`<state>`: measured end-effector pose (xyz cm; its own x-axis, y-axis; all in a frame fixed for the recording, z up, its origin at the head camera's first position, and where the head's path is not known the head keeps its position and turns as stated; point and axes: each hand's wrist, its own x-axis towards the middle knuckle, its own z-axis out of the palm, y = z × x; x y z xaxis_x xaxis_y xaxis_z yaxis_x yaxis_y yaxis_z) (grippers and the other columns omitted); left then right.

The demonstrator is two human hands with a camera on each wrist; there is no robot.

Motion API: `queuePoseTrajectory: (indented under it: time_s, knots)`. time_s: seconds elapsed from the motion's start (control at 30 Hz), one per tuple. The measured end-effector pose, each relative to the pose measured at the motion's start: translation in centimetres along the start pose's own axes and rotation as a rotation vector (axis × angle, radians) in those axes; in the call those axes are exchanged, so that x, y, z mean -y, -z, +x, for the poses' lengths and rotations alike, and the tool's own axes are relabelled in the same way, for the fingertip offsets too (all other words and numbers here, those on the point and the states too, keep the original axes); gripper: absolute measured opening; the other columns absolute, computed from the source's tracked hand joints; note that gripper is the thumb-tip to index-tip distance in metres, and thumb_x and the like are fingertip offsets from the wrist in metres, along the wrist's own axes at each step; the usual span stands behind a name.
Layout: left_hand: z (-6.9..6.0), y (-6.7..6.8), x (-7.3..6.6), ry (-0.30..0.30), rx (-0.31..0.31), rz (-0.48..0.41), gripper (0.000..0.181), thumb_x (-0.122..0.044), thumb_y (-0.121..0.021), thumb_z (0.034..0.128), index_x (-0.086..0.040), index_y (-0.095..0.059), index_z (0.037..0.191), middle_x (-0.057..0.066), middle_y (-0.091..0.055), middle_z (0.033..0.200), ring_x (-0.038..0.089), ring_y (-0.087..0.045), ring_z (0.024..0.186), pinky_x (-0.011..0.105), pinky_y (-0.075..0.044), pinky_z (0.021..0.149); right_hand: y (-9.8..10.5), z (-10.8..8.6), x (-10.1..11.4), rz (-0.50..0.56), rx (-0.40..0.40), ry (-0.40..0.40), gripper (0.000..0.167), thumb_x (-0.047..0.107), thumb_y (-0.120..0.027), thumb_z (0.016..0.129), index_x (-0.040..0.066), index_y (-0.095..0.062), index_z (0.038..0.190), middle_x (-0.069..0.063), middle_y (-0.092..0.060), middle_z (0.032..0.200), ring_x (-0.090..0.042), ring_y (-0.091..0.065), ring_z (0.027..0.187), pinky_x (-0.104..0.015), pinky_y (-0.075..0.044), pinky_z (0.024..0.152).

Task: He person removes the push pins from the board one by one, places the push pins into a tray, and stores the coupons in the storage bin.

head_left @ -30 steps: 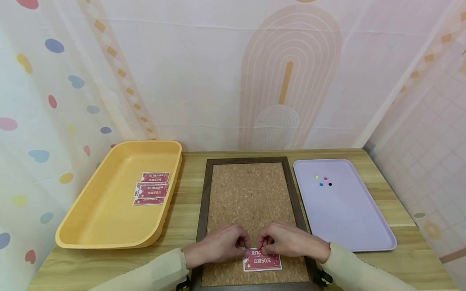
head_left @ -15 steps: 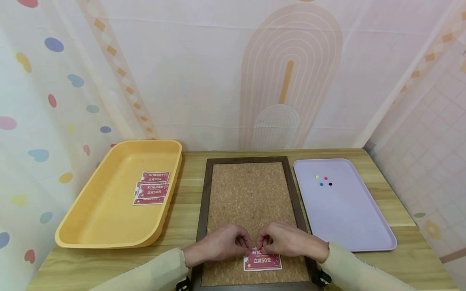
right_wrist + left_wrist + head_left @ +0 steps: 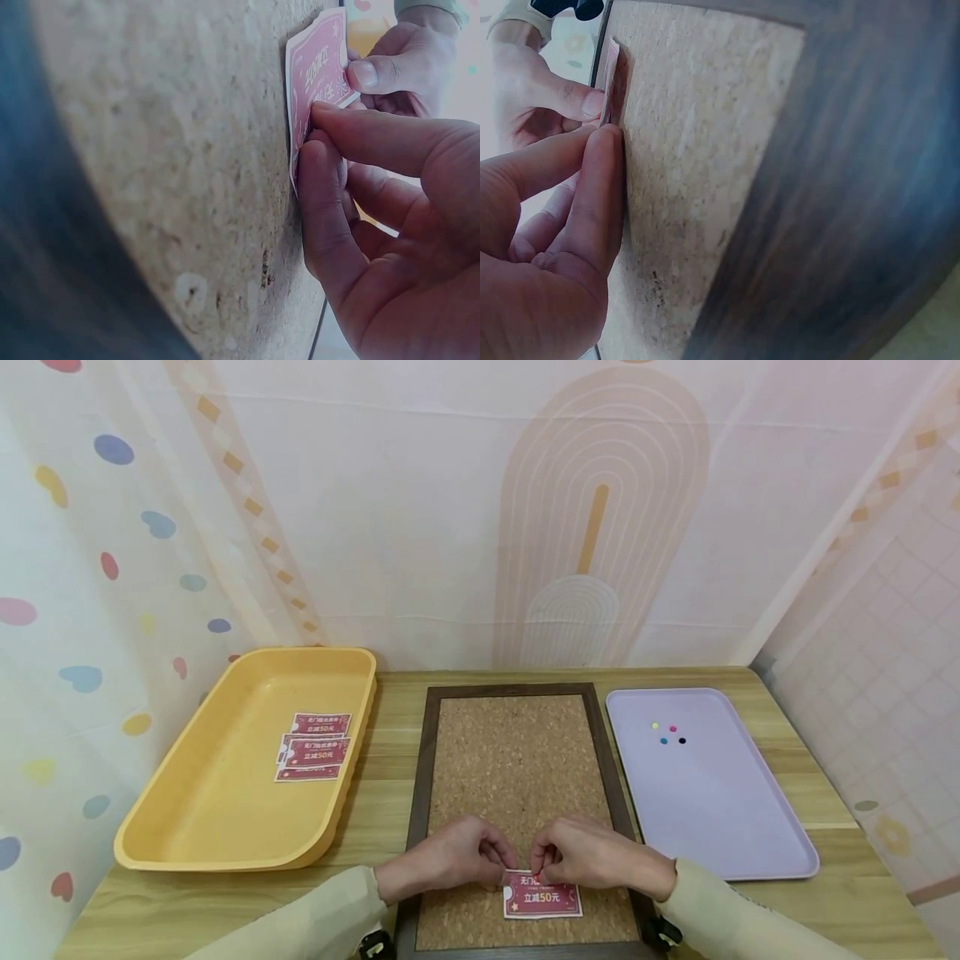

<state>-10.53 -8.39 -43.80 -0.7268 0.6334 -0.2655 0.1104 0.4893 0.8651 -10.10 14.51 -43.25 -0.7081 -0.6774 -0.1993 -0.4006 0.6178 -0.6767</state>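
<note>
A maroon and white paper coupon (image 3: 542, 902) lies on the near part of a cork board (image 3: 517, 760) with a dark wooden frame. At its upper left corner, my left hand (image 3: 457, 857) pinches the paper's edge between thumb and fingers. My right hand (image 3: 592, 857) bends over the top edge, thumb and index finger pinching a small red push pin (image 3: 537, 877), mostly hidden by the fingertips. In the right wrist view the coupon (image 3: 321, 60) stands slightly off the cork along one side. The left wrist view shows the coupon (image 3: 613, 82) nearly edge-on.
On the left stands a deep yellow tray (image 3: 225, 785) with several more coupons (image 3: 317, 752) in an overlapping pile. A flat lilac tray (image 3: 720, 802) on the right carries several small coloured pins (image 3: 672, 729). A patterned curtain (image 3: 420, 510) hangs behind the wooden table (image 3: 378, 760).
My left fingers have shifted slightly leftward at the coupon's corner. My right hand holds nearly the same position, and the coupon has stayed in place on the board.
</note>
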Motion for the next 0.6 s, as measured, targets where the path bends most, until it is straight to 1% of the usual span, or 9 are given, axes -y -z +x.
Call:
queuePoseTrajectory:
  time_s: [0.2, 0.47, 0.6]
  knots:
    - [-0.08, -0.17, 0.24, 0.011, -0.018, -0.040, 0.010, 0.000, -0.081, 0.0815, -0.006, -0.078, 0.088, 0.001, -0.073, 0.076, 0.008, -0.064, 0.064, 0.019, -0.049, 0.058, -0.08, -0.03, -0.10, -0.015, -0.007, 0.009, 0.020, 0.005, -0.079, 0.086, 0.020, -0.071, 0.076, 0.018, -0.058, 0.069, 0.003, -0.049, 0.061, -0.021, -0.042, 0.059]
    - [0.00, -0.16, 0.45, 0.022, -0.019, -0.049, 0.009, -0.001, -0.082, 0.0821, -0.007, -0.078, 0.089, -0.001, -0.073, 0.075, 0.007, -0.064, 0.065, 0.019, -0.049, 0.058, -0.09, -0.05, -0.25, -0.013, 0.001, 0.023, 0.020, 0.006, -0.078, 0.087, 0.021, -0.070, 0.077, 0.018, -0.057, 0.069, 0.003, -0.048, 0.062, -0.020, -0.042, 0.059]
    - [-0.02, -0.22, 0.41, 0.034, -0.017, -0.062, 0.011, 0.002, -0.080, 0.0812, -0.006, -0.078, 0.088, -0.001, -0.073, 0.075, 0.007, -0.065, 0.064, 0.019, -0.050, 0.058, -0.02, -0.04, -0.38, -0.003, 0.017, 0.035, 0.019, 0.007, -0.078, 0.089, 0.020, -0.069, 0.078, 0.018, -0.057, 0.072, 0.003, -0.049, 0.063, -0.020, -0.042, 0.060]
